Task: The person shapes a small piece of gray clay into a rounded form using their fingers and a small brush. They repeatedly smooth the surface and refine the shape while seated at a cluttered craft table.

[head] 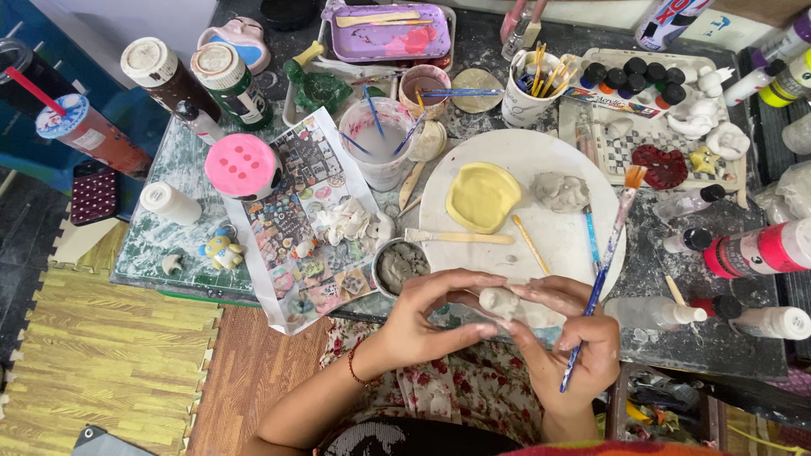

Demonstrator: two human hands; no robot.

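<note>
The head view is looking straight down on both hands meeting just in front of the person's lap. The left hand (422, 312) is curling around a small pale clay piece (498, 301), thumb arching over the top and fingers cupping beneath, seemingly so the soft lump is being steadied without being squashed. The right hand (566, 333) is pinching the same piece from the other side while also gripping a blue-handled paintbrush (601, 268) between its fingers; the brush is angling up and away, bristles pointing off beyond the hands, probably to keep the wet tip clear of the clay.

Just beyond the hands, a round white board (549, 152) is lying within easy reach, carrying a yellow shallow dish shape (482, 197), a grey clay lump (559, 191), a flat wooden stick (460, 237) and a thin yellow-handled tool (530, 245). Just beyond the left hand, a small bowl of grey clay (400, 266) is sitting close, likely for taking material. Farther off beyond the left hand, a cup of cloudy water (378, 139) is holding brushes, and well beyond the right hand a mug of brushes (532, 89) is standing upright. A printed picture sheet (308, 211) is lying flat to the left of the left hand.
</note>
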